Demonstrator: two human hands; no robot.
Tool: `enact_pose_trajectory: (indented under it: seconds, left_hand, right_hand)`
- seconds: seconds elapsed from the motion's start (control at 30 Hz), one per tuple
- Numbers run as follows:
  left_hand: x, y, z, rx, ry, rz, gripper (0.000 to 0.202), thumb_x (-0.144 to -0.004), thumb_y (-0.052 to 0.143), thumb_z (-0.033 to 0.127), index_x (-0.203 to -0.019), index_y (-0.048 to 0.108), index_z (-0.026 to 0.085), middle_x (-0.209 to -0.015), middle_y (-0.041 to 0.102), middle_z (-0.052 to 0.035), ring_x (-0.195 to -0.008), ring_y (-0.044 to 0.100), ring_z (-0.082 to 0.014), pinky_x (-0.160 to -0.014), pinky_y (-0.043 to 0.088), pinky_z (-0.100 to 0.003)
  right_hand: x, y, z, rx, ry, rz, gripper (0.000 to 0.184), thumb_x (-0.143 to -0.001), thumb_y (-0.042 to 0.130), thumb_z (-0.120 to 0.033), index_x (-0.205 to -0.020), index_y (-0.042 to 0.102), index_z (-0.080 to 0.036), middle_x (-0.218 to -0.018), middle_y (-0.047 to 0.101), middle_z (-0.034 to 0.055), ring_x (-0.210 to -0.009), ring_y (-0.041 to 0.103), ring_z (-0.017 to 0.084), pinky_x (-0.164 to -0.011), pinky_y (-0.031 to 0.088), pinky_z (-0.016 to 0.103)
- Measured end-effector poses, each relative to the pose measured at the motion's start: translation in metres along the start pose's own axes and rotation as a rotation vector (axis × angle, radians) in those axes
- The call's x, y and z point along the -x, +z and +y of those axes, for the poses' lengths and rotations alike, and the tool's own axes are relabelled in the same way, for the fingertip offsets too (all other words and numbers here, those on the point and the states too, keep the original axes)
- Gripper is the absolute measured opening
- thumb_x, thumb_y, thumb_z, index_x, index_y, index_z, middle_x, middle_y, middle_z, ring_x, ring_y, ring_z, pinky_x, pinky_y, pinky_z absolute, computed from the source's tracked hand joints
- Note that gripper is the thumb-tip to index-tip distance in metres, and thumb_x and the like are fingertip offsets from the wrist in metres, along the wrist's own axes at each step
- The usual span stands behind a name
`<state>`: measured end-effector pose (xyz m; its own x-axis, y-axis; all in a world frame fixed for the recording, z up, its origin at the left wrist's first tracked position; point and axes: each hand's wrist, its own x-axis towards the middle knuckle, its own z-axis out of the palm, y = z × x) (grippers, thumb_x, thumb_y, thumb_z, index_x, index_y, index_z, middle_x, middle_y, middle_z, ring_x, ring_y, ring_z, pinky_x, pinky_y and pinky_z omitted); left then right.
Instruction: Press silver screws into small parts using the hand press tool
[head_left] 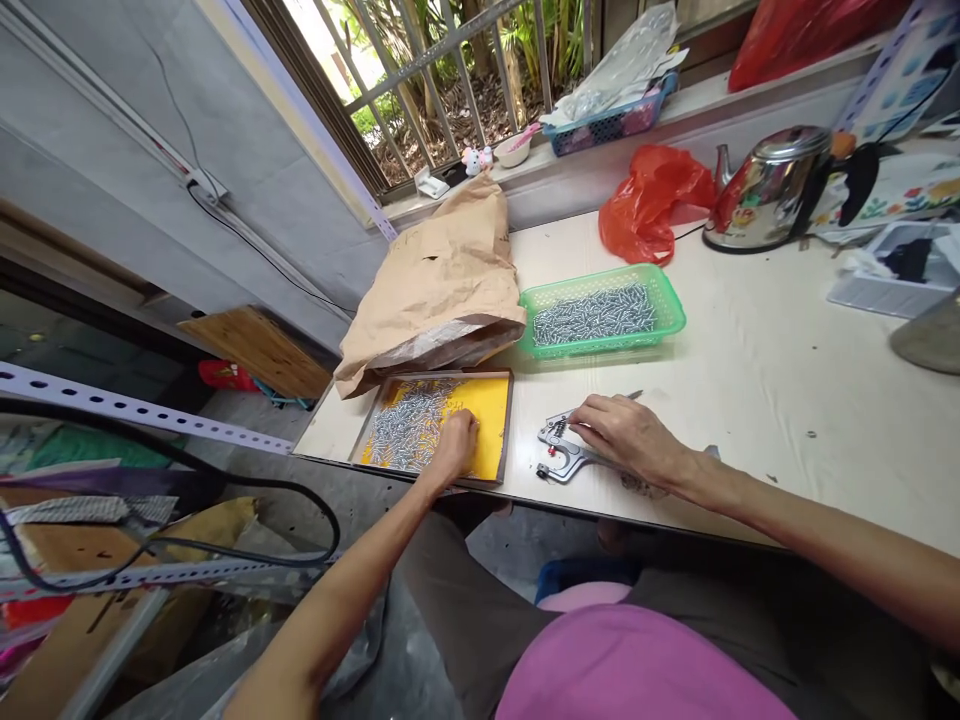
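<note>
My left hand [453, 445] is over the shallow tray [508, 430] with a yellow bottom, fingers closed in a pinch; whatever is between them is too small to make out. Beside it in the tray lies a heap of small silvery metal pieces [409, 425]. My right hand [630, 432] rests closed over a pair of metal pliers [568, 466] with a C-shaped jaw, a spring and a red tip. The pliers lie on the table, their handles mostly hidden under the hand. Behind them stands a green basket [667, 310] holding similar metal pieces [596, 315].
A brown paper sack [442, 270] slumps behind the tray. Farther back are a red plastic bag [652, 205], a steel kettle [769, 195] and a white basket [885, 270]. The table's front edge [540, 500] runs just below both hands. A barred window is beyond.
</note>
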<state>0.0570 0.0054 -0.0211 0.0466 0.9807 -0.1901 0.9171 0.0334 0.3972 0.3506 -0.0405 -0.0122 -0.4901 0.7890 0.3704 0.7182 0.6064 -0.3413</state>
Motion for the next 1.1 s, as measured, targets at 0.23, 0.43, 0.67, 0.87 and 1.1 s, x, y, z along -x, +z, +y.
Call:
enact_pose_trajectory:
  seconds: [0.23, 0.43, 0.67, 0.87, 1.1]
  left_hand:
    - [-0.02, -0.014, -0.002, 0.2, -0.13, -0.063, 0.013, -0.082, 0.057, 0.013, -0.07, 0.052, 0.017, -0.049, 0.053, 0.0036, -0.044, 0.055, -0.0114, -0.055, 0.043, -0.023]
    - [-0.005, -0.03, -0.002, 0.878, -0.21, -0.247, 0.031, -0.066, 0.083, 0.033, -0.072, 0.06, 0.013, -0.061, 0.058, 0.0023, -0.051, 0.052, -0.0058, -0.052, 0.043, -0.018]
    - [0.013, -0.029, 0.005, 1.168, -0.225, -0.234, 0.038, -0.055, 0.089, 0.035, -0.075, 0.065, 0.013, -0.064, 0.06, 0.0019, -0.057, 0.054, -0.0056, -0.053, 0.044, -0.016]
    - [0.019, -0.018, 0.003, 0.988, -0.26, -0.042, 0.04, -0.059, 0.086, 0.042, -0.073, 0.064, 0.012, -0.064, 0.062, 0.0004, -0.053, 0.054, -0.0065, -0.056, 0.048, -0.021]
    - [0.025, -0.019, 0.01, 0.543, -0.194, 0.351, 0.024, -0.076, 0.067, 0.035, -0.082, 0.07, 0.012, -0.072, 0.068, -0.0021, -0.054, 0.06, -0.0103, -0.051, 0.046, -0.02]
  right_hand:
    - [0.012, 0.007, 0.006, -0.149, 0.027, -0.015, 0.027, -0.099, 0.041, -0.026, -0.098, 0.066, -0.016, -0.092, 0.067, 0.0083, -0.084, 0.064, 0.02, -0.076, 0.046, 0.031]
    - [-0.033, 0.019, -0.01, -0.406, 0.066, -0.061, 0.029, -0.098, 0.043, -0.028, -0.096, 0.069, -0.015, -0.094, 0.069, 0.0087, -0.084, 0.062, 0.019, -0.075, 0.043, 0.029]
    - [-0.099, 0.063, -0.053, -0.839, 0.284, -0.279, 0.035, -0.091, 0.051, -0.035, -0.069, 0.065, -0.013, -0.058, 0.06, -0.0011, -0.054, 0.05, 0.01, -0.054, 0.031, 0.023]
    - [-0.104, 0.078, -0.066, -0.7, 0.327, -0.27, 0.026, -0.091, 0.054, -0.028, -0.076, 0.068, -0.012, -0.062, 0.065, 0.001, -0.058, 0.053, 0.01, -0.057, 0.033, 0.022]
    - [-0.111, 0.079, -0.072, -0.44, 0.301, -0.322, 0.02, -0.088, 0.061, -0.028, -0.092, 0.071, -0.011, -0.087, 0.071, 0.0101, -0.08, 0.062, 0.019, -0.068, 0.039, 0.026]
